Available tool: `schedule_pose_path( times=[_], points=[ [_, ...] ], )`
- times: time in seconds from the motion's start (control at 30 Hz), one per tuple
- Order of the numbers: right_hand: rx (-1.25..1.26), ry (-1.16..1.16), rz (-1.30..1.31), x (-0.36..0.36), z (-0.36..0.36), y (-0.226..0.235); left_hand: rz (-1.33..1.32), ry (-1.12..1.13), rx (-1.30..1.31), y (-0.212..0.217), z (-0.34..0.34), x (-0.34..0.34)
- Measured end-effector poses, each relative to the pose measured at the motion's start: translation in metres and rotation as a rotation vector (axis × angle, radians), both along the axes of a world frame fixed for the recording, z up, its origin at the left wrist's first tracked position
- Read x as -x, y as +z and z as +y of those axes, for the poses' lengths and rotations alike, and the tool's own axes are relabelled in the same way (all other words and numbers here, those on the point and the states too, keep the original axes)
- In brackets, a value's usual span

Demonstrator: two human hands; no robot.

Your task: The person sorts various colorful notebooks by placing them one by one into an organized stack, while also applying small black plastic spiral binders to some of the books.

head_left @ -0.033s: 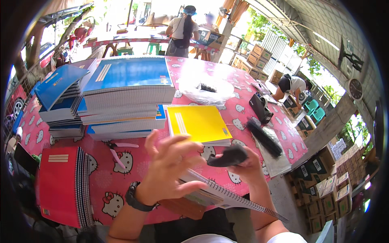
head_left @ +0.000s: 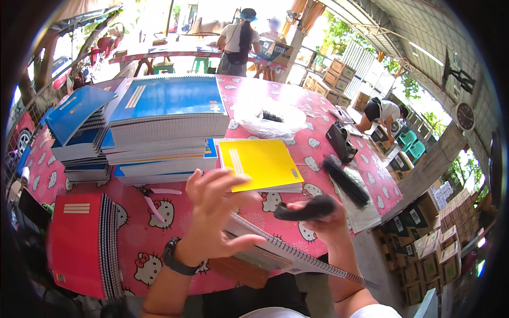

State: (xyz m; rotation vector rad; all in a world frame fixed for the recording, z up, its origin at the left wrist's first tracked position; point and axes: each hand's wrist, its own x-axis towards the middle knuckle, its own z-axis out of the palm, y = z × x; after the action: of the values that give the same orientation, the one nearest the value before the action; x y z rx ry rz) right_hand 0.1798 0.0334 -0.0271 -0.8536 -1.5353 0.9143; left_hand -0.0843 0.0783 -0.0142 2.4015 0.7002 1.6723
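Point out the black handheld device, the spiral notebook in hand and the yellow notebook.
black handheld device (head_left: 307,208), head view, middle of its body.
spiral notebook (head_left: 297,254), head view, cover near the wire binding.
yellow notebook (head_left: 260,161), head view, centre of the cover.

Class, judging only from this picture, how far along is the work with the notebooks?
Done, it seems: tall blue notebook stacks stand on the table. In hand: left hand on a spiral notebook; right hand holds a black tool. Possibly left: yellow notebooks and red stack.
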Motion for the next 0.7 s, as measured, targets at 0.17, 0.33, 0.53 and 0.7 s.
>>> schedule_pose_path(
  times=[0.17,0.33,0.53,0.7],
  points=[
    [-0.131,0.14,-0.461,0.023,-0.002,0.026,-0.509,-0.473,0.579,-0.029,0.014,0.001],
    [-0.137,0.125,-0.27,0.032,-0.004,0.036,-0.569,-0.577,0.911,-0.041,0.012,0.005],
    [0.005,-0.052,-0.694,0.026,0.008,0.037,-0.605,-0.664,0.804,-0.05,0.012,0.003],
    [-0.09,0.063,-0.641,0.029,0.016,0.042,-0.629,-0.711,0.873,-0.051,0.013,0.006]
  ],
)
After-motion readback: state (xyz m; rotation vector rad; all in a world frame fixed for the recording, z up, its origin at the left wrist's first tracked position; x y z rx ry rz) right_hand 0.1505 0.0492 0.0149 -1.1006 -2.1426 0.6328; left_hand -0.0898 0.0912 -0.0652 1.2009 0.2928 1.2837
